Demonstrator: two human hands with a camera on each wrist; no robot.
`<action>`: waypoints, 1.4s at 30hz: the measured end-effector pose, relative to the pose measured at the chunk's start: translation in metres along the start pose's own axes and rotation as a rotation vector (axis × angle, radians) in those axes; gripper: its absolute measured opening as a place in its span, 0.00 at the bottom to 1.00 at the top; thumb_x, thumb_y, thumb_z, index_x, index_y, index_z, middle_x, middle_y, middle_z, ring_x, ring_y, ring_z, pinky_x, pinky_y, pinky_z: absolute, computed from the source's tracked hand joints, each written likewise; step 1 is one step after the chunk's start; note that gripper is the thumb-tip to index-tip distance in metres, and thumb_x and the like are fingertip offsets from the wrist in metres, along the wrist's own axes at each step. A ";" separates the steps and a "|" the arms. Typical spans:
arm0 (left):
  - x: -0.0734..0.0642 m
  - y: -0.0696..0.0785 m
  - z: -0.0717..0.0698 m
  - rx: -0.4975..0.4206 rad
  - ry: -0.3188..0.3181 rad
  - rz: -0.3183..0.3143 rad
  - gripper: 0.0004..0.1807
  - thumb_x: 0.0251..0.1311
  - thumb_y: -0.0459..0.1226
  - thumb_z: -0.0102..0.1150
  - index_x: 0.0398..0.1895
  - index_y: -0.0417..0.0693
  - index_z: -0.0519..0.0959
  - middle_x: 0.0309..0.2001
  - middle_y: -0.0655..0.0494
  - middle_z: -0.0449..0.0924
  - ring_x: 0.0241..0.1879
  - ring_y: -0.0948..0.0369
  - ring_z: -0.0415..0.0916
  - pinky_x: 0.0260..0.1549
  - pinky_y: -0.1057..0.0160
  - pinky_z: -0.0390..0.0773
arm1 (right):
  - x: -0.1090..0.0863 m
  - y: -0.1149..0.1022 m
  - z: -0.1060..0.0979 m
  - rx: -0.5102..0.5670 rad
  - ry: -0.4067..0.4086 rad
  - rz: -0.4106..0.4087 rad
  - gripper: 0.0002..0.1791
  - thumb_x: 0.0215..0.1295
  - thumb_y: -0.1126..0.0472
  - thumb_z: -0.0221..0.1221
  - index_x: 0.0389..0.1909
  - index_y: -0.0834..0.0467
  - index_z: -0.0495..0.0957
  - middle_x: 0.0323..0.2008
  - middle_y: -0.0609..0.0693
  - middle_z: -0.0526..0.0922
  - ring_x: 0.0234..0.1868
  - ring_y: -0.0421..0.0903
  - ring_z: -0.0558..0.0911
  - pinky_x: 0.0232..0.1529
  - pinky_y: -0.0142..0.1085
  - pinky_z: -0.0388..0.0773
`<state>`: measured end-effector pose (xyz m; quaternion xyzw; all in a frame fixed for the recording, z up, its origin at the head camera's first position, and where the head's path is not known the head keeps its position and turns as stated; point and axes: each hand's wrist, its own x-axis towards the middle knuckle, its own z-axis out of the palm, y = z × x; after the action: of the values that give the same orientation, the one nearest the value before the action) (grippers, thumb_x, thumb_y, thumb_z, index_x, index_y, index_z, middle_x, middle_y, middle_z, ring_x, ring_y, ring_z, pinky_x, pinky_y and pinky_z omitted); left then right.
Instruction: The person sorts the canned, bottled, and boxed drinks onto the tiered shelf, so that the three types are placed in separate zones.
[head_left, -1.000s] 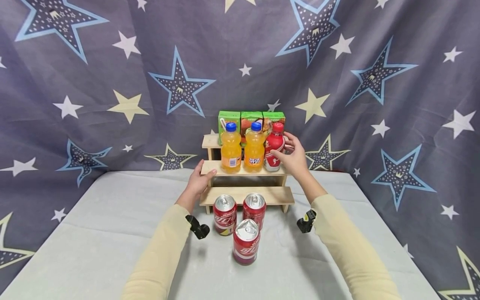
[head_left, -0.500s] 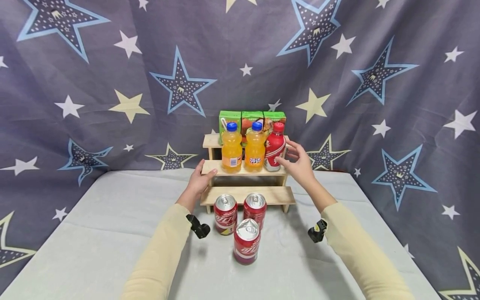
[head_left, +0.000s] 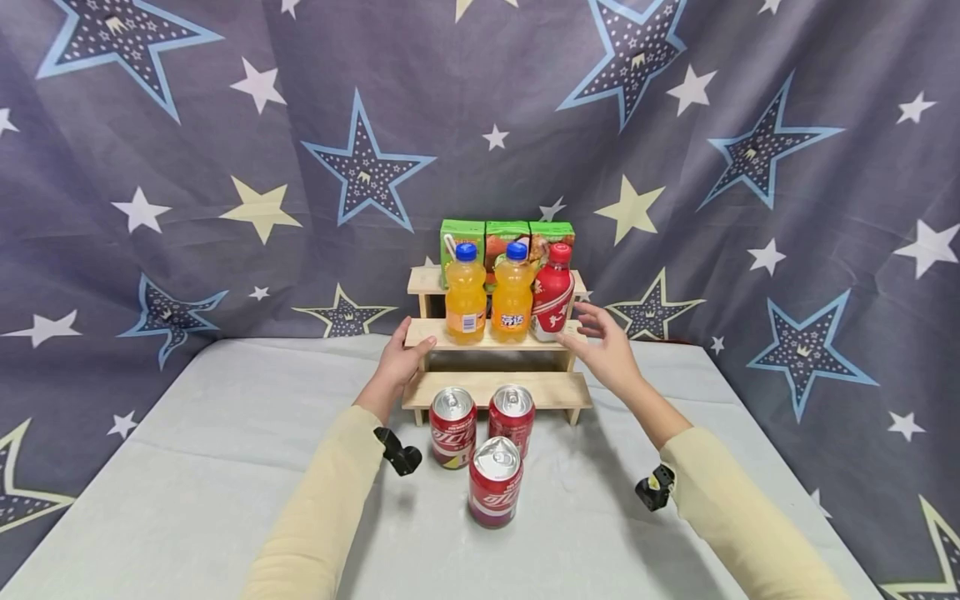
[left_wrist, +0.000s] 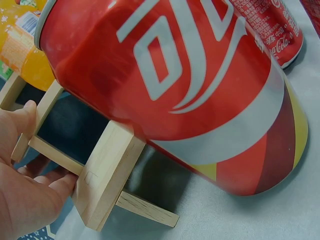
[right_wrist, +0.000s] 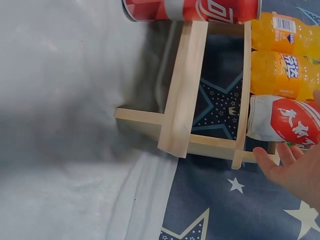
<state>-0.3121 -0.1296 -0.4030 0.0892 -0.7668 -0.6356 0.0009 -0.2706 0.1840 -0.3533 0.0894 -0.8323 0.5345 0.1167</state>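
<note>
A three-tier wooden stand (head_left: 555,387) is at the middle of the table in the head view. My left hand (head_left: 396,367) holds the left end of its middle tier, thumb on top and fingers at the side. On that tier stand two orange soda bottles (head_left: 466,304) with blue caps and, at the right end, a red bottle (head_left: 553,300) with a white base. My right hand (head_left: 606,350) is beside the red bottle with nothing in it, its fingers spread and thumb near the tier's right end. In the right wrist view, fingertips (right_wrist: 261,154) show by the stand's corner.
Three red cola cans stand on the table before the stand: a left can (head_left: 453,433), a right can (head_left: 514,417) and a front can (head_left: 495,492). Green drink cartons (head_left: 462,237) line the top tier. A star-patterned cloth (head_left: 225,150) hangs behind.
My right hand has let go of the red bottle and drawn back down and to the right. The bottle stays upright on the middle tier. My left hand keeps its place.
</note>
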 end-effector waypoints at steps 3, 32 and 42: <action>-0.001 0.000 0.000 -0.002 -0.003 0.003 0.41 0.63 0.42 0.56 0.74 0.57 0.46 0.75 0.45 0.43 0.73 0.47 0.43 0.72 0.50 0.48 | -0.005 0.002 0.001 -0.004 -0.021 0.001 0.34 0.56 0.56 0.66 0.64 0.56 0.66 0.61 0.62 0.69 0.60 0.59 0.72 0.57 0.53 0.74; -0.001 0.000 -0.001 -0.006 -0.003 0.013 0.41 0.63 0.42 0.56 0.74 0.57 0.46 0.75 0.45 0.43 0.73 0.47 0.44 0.72 0.50 0.49 | -0.056 0.023 0.030 0.090 -0.341 -0.093 0.33 0.53 0.61 0.67 0.61 0.60 0.68 0.56 0.67 0.73 0.53 0.63 0.76 0.55 0.54 0.75; 0.001 0.000 0.000 0.007 -0.003 0.002 0.41 0.63 0.42 0.56 0.74 0.58 0.46 0.75 0.45 0.43 0.73 0.47 0.44 0.71 0.50 0.50 | -0.066 0.029 0.045 0.143 -0.384 -0.052 0.36 0.50 0.62 0.69 0.61 0.61 0.67 0.53 0.64 0.76 0.53 0.61 0.77 0.50 0.50 0.79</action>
<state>-0.3125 -0.1302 -0.4032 0.0875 -0.7690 -0.6332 0.0004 -0.2198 0.1566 -0.4157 0.2192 -0.7965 0.5623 -0.0371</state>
